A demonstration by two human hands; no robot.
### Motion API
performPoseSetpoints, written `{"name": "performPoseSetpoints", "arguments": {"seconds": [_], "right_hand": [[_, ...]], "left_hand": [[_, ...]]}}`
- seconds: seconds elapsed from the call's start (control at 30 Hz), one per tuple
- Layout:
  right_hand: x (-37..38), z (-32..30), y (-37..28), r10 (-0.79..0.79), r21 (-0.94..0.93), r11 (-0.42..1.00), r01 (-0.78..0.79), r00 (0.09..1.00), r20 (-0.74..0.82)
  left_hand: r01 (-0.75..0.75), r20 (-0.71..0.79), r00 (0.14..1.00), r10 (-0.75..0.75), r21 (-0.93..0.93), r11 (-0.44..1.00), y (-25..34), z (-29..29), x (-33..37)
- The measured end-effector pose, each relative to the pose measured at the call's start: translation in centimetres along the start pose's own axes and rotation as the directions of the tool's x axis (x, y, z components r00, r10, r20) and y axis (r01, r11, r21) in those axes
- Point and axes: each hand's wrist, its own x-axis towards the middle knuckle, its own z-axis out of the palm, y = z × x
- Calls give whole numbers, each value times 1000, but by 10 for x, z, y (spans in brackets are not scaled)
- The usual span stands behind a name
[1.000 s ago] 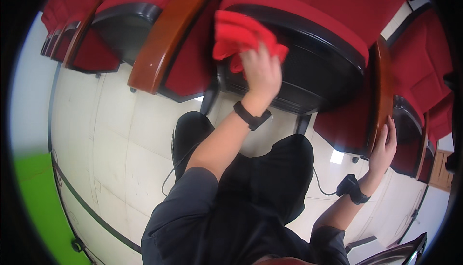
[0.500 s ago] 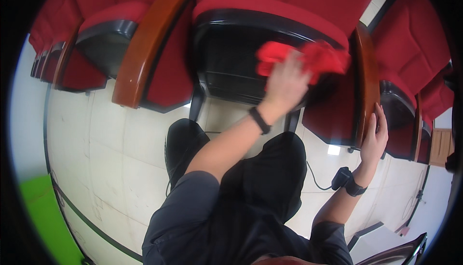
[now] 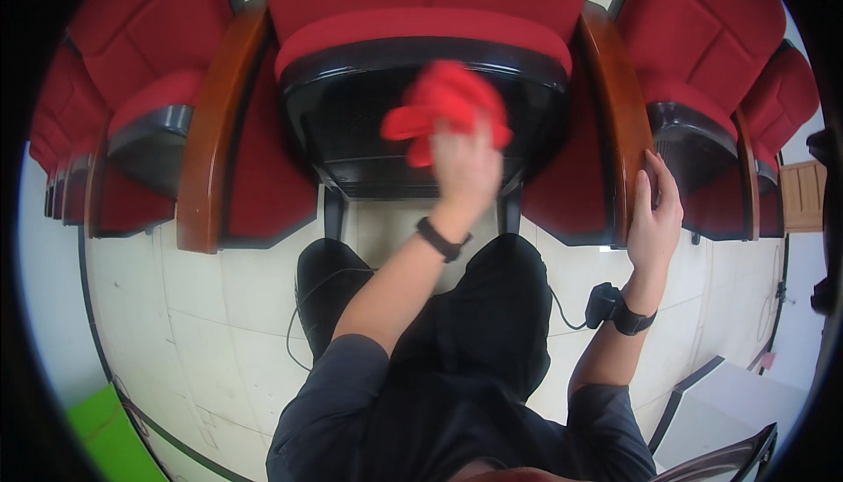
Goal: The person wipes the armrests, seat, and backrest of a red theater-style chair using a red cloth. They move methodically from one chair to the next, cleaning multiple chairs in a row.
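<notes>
A bunched red cloth (image 3: 443,104), smeared by motion, lies against the black underside (image 3: 351,122) of a folded-up red seat (image 3: 421,25) in front of me. My left hand (image 3: 467,161) is closed on the cloth and holds it near the middle of that panel. Its fingertips are partly hidden by the cloth and blurred. My right hand (image 3: 657,214) rests on the front end of the wooden armrest (image 3: 619,104) to the right. The fingers are stretched out along its side, and nothing is held in them.
A second wooden armrest (image 3: 215,131) flanks the seat at left. More red chairs (image 3: 145,52) run off to both sides. Pale floor tiles (image 3: 237,306) lie below. A thin cable (image 3: 294,341) loops by my knee. A white box-like thing (image 3: 716,407) stands at lower right, a green panel (image 3: 114,429) at lower left.
The view has turned to the right, bringing the seat squarely ahead. My left hand has carried the cloth leftward across the underside. My right hand stays on the armrest.
</notes>
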Motion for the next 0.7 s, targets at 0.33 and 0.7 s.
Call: {"name": "performPoseSetpoints", "arguments": {"seconds": [0.33,0.7], "right_hand": [[0,2,6,-27,118,993,25,1000,11],[0,1,4,-14,102,995,13,1000,15]], "left_hand": [[-300,260,922,286,14,954,-18,-4,-2],[174,-155,976,-153,129,976,-125,-73,-3]]}}
